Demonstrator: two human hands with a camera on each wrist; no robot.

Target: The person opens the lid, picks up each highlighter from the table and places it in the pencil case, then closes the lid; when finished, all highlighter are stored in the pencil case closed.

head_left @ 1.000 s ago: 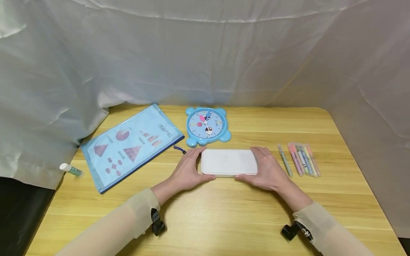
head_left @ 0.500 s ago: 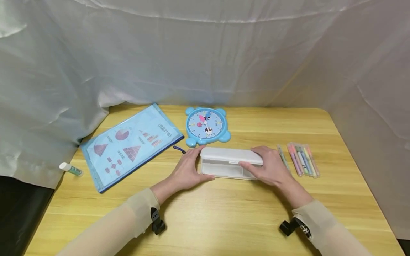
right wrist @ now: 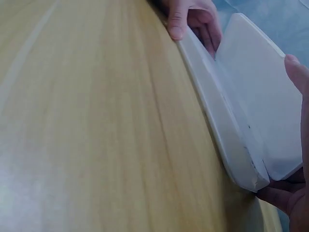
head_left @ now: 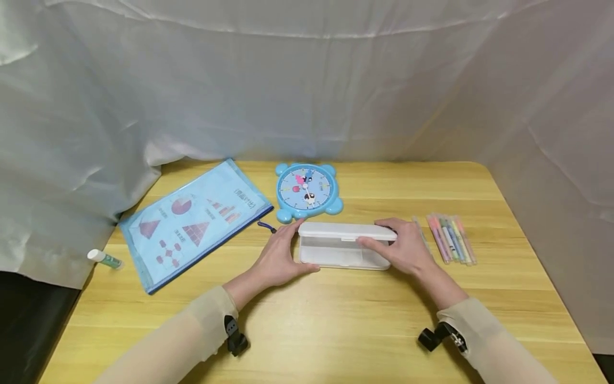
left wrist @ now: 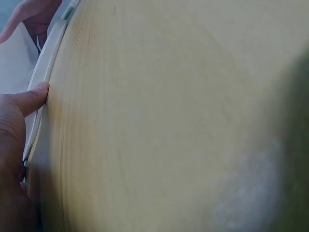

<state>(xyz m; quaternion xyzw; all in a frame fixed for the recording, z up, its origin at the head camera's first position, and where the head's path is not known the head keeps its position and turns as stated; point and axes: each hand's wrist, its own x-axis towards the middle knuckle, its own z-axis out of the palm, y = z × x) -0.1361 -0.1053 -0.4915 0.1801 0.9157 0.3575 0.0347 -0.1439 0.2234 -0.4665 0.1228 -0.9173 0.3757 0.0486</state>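
A white plastic pencil case point(head_left: 331, 261) lies on the table, its hinged lid point(head_left: 336, 230) tilted up and its front side toward me. Pale compartments with a divider show inside, with nothing lying in them. My left hand point(head_left: 275, 258) grips the left end of the base, thumb along the front edge and fingers behind. With the thumb at the lid's front edge, my right hand point(head_left: 408, 250) holds the lid at the right end; in the right wrist view that thumb point(right wrist: 297, 72) is on the lid's rim and fingers reach around the case's end.
Behind the case is a blue toy clock point(head_left: 307, 192). A blue zip document pouch point(head_left: 192, 224) lies to the left, with a glue stick point(head_left: 105, 258) beyond it. Several colored pens point(head_left: 451, 240) lie right of the right hand on the wooden table point(head_left: 326, 330).
My right hand has lifted the lid from closed to raised, its thumb moving up with the front edge. My left hand has kept its place at the base.
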